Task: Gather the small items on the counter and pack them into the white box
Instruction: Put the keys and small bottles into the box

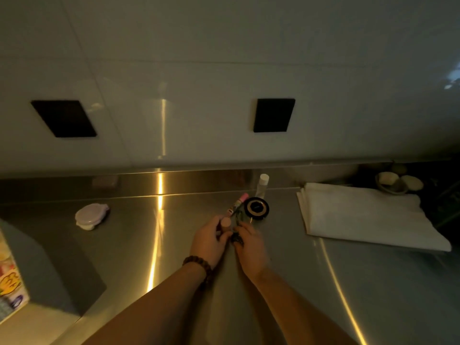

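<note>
Both hands meet at the middle of the steel counter point(348, 282). My left hand point(209, 241), with a beaded bracelet at the wrist, grips a small beige tube point(226, 224). My right hand point(250, 250) curls round a small dark item point(236, 237) that I cannot identify. Just beyond the hands lie a pink-capped tube point(237, 204) and a round black-and-gold compact point(256, 207). A small clear bottle with a white cap point(262, 186) stands behind them. A round lidded plastic container point(90, 216) sits at the left. The white box point(11, 282) shows at the left edge.
A folded white towel point(361, 215) lies on the right of the counter. Behind it, a dish with soap pieces point(395, 183) sits in the dark corner. The tiled wall carries two black rectangular plates point(273, 115).
</note>
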A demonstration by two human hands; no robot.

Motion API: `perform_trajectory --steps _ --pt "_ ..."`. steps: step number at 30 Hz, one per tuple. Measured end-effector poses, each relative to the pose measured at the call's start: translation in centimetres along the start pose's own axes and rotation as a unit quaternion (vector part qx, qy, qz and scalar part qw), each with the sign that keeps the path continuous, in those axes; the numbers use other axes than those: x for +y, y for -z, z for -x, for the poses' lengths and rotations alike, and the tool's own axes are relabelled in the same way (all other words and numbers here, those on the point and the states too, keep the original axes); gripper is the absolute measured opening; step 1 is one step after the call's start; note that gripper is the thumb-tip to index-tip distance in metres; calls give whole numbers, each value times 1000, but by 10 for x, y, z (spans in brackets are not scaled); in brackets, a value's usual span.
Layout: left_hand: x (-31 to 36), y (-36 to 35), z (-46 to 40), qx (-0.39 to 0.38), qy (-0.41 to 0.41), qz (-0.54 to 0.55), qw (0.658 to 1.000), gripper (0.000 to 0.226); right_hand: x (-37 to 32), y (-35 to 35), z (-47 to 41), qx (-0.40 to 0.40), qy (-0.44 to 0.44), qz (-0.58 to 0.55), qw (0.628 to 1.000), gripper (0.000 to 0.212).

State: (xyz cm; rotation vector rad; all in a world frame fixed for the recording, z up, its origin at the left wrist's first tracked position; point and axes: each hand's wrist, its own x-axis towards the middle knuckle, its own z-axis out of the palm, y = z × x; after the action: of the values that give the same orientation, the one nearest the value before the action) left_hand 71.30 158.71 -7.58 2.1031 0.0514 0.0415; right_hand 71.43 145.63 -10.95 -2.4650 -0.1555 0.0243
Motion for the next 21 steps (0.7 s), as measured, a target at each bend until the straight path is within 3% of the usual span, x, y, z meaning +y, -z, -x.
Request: perform_trajectory --steps 5,11,15,21 --pt "-1 20 9 29 7 -13 999 33 -12 4 11 21 8 -22 1000 35" --pt "10 72 28 88 -9 -7 996 34 -51 25 22 53 -6 -152 987 25" --pt "23 124 46 138 -40 -10 990 32 -103 42 27 31 14 -249 968 24" --pt "35 228 80 211 -68 -36 974 37 -211 56 36 -6 118 -292 949 25"
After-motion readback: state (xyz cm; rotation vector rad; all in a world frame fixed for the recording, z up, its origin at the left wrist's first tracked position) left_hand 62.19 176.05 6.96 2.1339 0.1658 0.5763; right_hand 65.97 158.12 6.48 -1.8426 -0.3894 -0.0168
